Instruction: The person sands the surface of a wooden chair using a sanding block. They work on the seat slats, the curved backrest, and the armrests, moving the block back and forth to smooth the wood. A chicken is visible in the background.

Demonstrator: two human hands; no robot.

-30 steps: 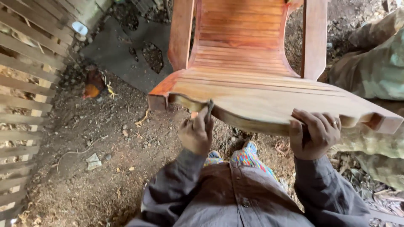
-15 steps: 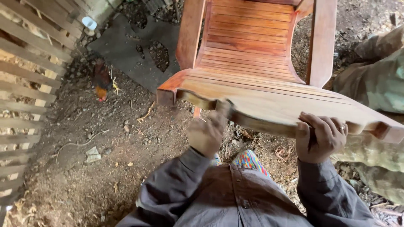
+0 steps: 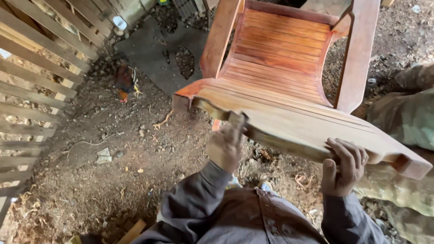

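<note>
Left hand (image 3: 224,147) fingers pinch sandpaper (image 3: 238,122) against the chair (image 3: 289,90); right hand (image 3: 343,166) fingers clamp its edge.

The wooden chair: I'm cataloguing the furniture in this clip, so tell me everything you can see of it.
The reddish-brown slatted wooden chair is built of narrow slats across seat and back, with broad flat armrests and a wavy-cut front rail of paler wood. It stands on dirt ground, its front edge toward the camera. The left hand presses a small dark tool against the front rail; the right hand grips the same rail from below. Its legs are mostly hidden.
</note>
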